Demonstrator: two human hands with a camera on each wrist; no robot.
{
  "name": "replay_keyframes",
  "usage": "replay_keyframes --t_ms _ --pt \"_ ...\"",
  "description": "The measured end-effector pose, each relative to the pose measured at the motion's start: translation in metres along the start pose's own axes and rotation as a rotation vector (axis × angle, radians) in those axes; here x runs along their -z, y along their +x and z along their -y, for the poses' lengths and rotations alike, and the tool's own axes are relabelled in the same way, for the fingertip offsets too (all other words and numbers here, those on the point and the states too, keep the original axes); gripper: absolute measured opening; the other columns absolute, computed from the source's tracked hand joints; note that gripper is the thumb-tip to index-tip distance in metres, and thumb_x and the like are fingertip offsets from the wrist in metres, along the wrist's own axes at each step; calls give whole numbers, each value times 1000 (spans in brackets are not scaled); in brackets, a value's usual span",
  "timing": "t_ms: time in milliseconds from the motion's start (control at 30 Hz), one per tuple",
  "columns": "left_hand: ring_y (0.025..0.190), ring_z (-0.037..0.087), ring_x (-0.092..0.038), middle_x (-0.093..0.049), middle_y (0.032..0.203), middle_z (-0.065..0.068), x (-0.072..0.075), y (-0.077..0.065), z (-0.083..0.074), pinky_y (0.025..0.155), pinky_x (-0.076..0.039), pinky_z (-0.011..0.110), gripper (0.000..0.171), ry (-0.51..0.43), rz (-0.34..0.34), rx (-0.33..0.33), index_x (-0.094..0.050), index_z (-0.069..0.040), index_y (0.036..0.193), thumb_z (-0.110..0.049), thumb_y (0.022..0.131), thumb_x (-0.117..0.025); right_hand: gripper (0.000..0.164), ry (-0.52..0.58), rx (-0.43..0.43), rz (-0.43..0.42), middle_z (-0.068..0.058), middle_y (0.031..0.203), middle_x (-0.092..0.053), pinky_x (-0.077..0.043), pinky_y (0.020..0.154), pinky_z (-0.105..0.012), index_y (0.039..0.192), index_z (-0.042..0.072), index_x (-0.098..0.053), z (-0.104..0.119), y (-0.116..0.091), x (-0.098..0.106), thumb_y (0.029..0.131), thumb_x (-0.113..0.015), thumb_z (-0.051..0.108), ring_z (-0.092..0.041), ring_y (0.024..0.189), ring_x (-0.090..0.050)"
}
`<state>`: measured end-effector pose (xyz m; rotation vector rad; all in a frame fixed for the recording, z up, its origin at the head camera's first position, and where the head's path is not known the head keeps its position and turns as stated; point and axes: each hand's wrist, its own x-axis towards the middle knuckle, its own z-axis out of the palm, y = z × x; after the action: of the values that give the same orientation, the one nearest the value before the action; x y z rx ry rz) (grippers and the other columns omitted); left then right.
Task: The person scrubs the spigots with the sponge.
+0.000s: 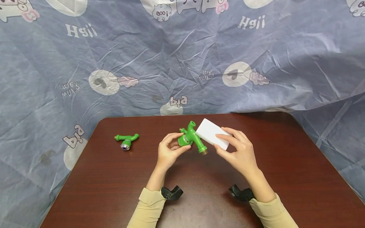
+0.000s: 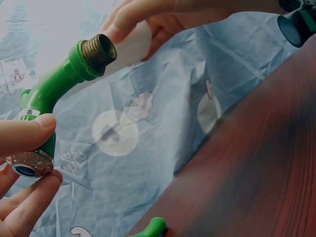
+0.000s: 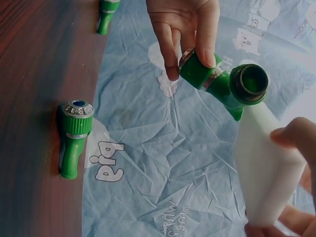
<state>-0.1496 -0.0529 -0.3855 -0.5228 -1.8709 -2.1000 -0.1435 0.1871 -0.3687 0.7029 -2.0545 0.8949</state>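
My left hand (image 1: 169,151) grips a green faucet (image 1: 194,136) by its round knob, holding it above the table. Its brass threaded end (image 2: 100,52) points toward me and to the right. Between the thumb and fingers of my right hand (image 1: 240,150) is a white sponge block (image 1: 212,131). One end of the sponge meets the faucet body in the head view; the right wrist view shows it just behind the threaded inlet (image 3: 249,84). The contact itself is partly hidden by the faucet.
A second green faucet (image 1: 126,141) lies on the brown table (image 1: 108,183) at the left. Another faucet (image 3: 76,140) stands behind the held one, mostly hidden in the head view. A blue patterned cloth (image 1: 159,63) hangs behind the table.
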Motion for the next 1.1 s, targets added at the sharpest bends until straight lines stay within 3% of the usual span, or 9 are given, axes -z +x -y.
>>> replay_keyframes --t_ms 133,333,433,600,867,1100 --pt "77 13 -65 -60 97 32 -1 0 0 67 -56 29 46 -18 -36 1 -58 17 107 17 65 -76 26 17 25 29 -6 111 -64 -45 76 -33 96 16 -75 1 0 -1 72 -72 26 -23 96 -58" --pt "81 24 -63 -63 98 30 3 2 2 70 -56 33 42 28 -89 -51 -62 14 106 13 67 -77 28 -21 -7 83 -7 112 -64 -45 75 -35 97 17 -75 2 -3 -4 69 -76 21 -25 96 -58" --pt "81 21 -63 -63 94 30 3 2 2 70 -56 31 42 27 -103 -52 -62 13 108 12 68 -77 27 -56 -15 81 -7 112 -64 -45 74 -35 97 16 -75 3 -4 -5 71 -75 23 -25 96 -58" --pt "79 16 -62 -62 98 30 1 1 0 70 -55 27 46 27 -133 -46 -59 15 111 13 69 -76 25 -42 61 23 -9 110 -64 -45 74 -37 96 15 -75 4 -4 -9 76 -69 29 -26 95 -58" --pt "79 16 -63 -63 102 28 1 1 -2 70 -55 27 46 26 -179 -20 -61 12 110 13 67 -78 26 -18 160 0 -11 110 -64 -45 74 -38 97 14 -74 7 -2 -12 82 -64 34 -28 97 -58" --pt "80 18 -64 -63 96 29 0 1 -2 72 -56 38 45 29 -151 -27 -60 13 109 14 67 -77 24 -20 198 14 -13 111 -63 -45 75 -38 97 14 -74 7 -2 -14 81 -67 29 -30 98 -57"
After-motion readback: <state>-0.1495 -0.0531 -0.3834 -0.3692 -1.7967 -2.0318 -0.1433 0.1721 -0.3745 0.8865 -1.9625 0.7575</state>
